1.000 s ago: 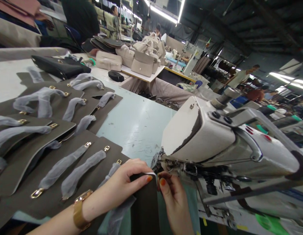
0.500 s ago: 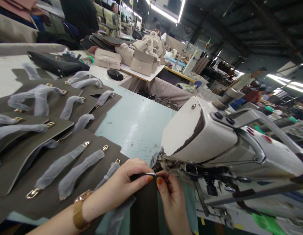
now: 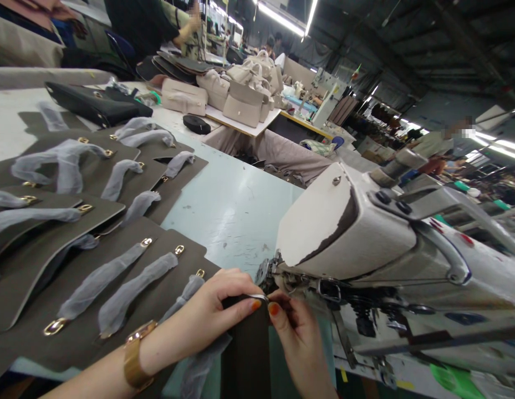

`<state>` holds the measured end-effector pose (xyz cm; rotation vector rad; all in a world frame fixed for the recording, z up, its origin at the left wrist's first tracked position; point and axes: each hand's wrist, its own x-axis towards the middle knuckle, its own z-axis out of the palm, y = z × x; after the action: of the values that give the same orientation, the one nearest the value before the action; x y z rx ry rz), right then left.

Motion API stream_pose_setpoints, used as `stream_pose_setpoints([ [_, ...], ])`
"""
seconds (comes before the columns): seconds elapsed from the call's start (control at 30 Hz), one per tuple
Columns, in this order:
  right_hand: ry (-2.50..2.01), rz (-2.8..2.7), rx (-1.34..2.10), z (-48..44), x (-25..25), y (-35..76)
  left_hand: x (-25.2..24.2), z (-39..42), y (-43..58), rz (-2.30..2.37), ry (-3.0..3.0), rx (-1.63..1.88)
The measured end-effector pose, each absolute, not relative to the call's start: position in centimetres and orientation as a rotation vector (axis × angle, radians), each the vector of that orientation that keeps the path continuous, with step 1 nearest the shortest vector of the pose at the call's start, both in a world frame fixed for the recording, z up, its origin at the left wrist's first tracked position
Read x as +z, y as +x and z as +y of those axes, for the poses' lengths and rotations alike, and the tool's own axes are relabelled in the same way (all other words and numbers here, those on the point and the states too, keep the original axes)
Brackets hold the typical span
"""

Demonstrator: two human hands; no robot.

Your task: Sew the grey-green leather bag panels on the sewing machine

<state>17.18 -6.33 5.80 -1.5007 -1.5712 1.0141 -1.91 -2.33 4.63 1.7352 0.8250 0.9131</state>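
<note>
My left hand [image 3: 226, 299], with a gold watch [image 3: 136, 357] at its wrist, pinches the top edge of a dark grey-brown leather panel [image 3: 245, 354] between thumb and fingers. A thin pale edge [image 3: 258, 296] shows there. My right hand [image 3: 299, 338] is closed at the panel's upper right corner, thumb against fingertips, close beside the left thumb. The panel hangs down toward me, and its lower part leaves the view. Just beyond my fingertips is the needle end of a white sewing machine [image 3: 319, 221].
Grey-brown bag panels [image 3: 128, 271] with wrapped handles [image 3: 136, 288] and gold rings cover the left side. A pale blue-green work surface [image 3: 224, 205] lies ahead. Behind it are a black bag [image 3: 95, 105], a black tape roll [image 3: 196, 124] and piled beige bags [image 3: 243, 102]. People work farther back.
Both hands keep nearly the same place on the panel; the right one sits slightly farther right. The sewing machine appears shifted a little right. A person at the back left now has a raised arm.
</note>
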Motion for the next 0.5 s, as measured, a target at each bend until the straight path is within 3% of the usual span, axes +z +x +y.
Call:
stream_pose_setpoints([
  [0.5,-1.479,-1.698,1.132,-5.38,6.82,18.10,4.78,-2.43,-1.60,0.824,1.785,0.921],
])
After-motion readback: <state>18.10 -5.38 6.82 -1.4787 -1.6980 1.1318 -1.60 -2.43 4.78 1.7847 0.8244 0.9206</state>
